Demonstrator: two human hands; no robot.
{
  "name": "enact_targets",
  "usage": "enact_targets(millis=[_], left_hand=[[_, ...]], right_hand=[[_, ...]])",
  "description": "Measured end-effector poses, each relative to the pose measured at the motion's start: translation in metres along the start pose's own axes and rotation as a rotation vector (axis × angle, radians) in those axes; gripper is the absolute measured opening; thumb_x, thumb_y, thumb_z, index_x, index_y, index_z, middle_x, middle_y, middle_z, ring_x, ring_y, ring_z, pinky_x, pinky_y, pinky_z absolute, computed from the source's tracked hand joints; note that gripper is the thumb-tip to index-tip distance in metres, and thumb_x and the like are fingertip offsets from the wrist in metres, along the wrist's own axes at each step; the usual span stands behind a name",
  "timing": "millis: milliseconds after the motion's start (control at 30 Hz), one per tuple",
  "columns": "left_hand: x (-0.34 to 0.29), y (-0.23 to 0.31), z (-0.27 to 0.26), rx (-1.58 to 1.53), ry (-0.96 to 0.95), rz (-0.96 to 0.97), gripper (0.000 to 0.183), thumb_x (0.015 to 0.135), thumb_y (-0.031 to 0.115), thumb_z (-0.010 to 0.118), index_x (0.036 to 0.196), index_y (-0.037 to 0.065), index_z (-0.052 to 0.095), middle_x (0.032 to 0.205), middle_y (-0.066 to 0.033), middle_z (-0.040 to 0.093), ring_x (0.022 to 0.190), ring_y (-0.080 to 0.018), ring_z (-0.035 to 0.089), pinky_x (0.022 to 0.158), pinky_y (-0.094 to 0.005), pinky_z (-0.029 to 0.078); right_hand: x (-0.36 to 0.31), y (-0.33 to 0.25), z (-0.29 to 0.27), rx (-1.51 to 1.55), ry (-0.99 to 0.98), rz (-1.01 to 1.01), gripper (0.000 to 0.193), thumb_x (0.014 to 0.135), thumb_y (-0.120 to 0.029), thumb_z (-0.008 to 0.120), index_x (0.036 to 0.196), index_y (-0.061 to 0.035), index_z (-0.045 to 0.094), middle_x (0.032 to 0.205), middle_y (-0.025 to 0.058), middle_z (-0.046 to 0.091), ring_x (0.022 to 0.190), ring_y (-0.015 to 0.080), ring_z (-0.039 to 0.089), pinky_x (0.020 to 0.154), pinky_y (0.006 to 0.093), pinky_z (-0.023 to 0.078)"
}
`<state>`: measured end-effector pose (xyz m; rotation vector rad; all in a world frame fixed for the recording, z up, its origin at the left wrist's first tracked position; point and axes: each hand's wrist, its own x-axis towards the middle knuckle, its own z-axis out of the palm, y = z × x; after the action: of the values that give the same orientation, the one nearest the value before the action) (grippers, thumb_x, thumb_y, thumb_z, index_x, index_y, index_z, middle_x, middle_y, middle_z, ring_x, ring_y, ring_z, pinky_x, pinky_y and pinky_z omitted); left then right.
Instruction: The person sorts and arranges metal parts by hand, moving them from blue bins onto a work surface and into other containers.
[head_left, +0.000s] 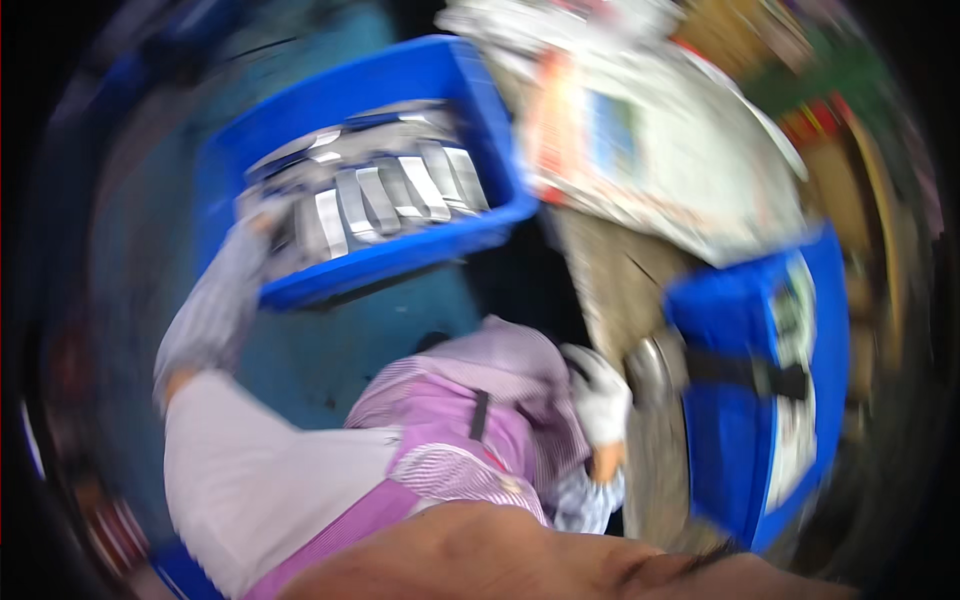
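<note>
- White glove fabric covered the right hand (598, 395), low beside the wooden bench (655, 485); its fingers looked loosely bent, and I couldn't tell whether they held anything.
- The left hand (270, 215) was at the left end of the metal parts (380, 200), inside the large blue bin (375, 275); blur hid whether its fingers gripped one or merely touched it.
- Those parts sat tightly side by side, so, as I judged it, one lifted carelessly could have dragged its neighbour along or scraped it.
- If their edges were sharp, a hasty grasp might have nicked the fingers.
- Near the right hand a rounded metal piece (652, 370) stood on the bench; a sideways swing of that arm could have knocked it.
- Counting outward, I made it two hands, one large bin, and at least five pale faces in the front row of parts; the rest were too smeared to number.
- On the bench I counted one rounded metal piece, one dark band (735, 370) beside it, one smaller blue box (735, 470) and, farther off, at least one printed white sack (660, 150).
</note>
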<state>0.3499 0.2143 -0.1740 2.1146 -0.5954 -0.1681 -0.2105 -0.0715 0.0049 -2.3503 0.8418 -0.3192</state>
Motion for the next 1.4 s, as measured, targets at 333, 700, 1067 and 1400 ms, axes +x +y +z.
enact_targets(millis=[333, 700, 1067, 1400], left_hand=[[0.007, -0.132, -0.113, 0.976, -0.480, -0.211, 0.070, 0.094, 0.043, 0.065, 0.148, 0.003, 0.045, 0.140, -0.0255, 0.058, 0.130, -0.0414, 0.053, 0.112, -0.0432, 0.040], [-0.087, 0.269, 0.060, 0.205, -0.240, 0.575, 0.028, 0.101, 0.017, 0.062, 0.125, 0.004, 0.068, 0.112, -0.0166, 0.073, 0.095, -0.0303, 0.072, 0.084, -0.0371, 0.055], [-0.215, 0.473, 0.192, -0.526, -0.462, 1.413, 0.035, 0.070, 0.004, 0.075, 0.105, 0.010, 0.070, 0.116, -0.0074, 0.069, 0.103, -0.0336, 0.067, 0.084, -0.0438, 0.058], [-0.261, 0.382, 0.240, -0.562, -1.021, 0.508, 0.023, 0.092, 0.016, 0.071, 0.112, 0.006, 0.073, 0.090, -0.0095, 0.074, 0.076, -0.0203, 0.072, 0.071, -0.0309, 0.057]], right_hand=[[-0.020, 0.013, -0.237, 0.451, -0.005, 0.101, 0.020, 0.088, -0.001, 0.063, 0.104, 0.0007, 0.075, 0.103, 0.0166, 0.075, 0.093, 0.0244, 0.072, 0.079, 0.0363, 0.058], [0.025, 0.113, -0.277, -1.203, -0.038, -0.162, 0.008, 0.077, -0.014, 0.069, 0.085, -0.0123, 0.070, 0.078, 0.0080, 0.066, 0.074, 0.0312, 0.067, 0.068, 0.0410, 0.055], [-0.121, -0.064, -0.219, -0.141, 0.298, 0.719, 0.031, 0.077, -0.031, 0.083, 0.077, -0.0026, 0.070, 0.071, 0.0136, 0.069, 0.061, 0.0176, 0.067, 0.059, 0.0327, 0.052], [-0.063, 0.015, -0.033, 0.585, 0.389, 0.392, 0.026, 0.084, -0.016, 0.079, 0.104, 0.0004, 0.075, 0.091, 0.0079, 0.074, 0.082, 0.0131, 0.070, 0.071, 0.0260, 0.054]])
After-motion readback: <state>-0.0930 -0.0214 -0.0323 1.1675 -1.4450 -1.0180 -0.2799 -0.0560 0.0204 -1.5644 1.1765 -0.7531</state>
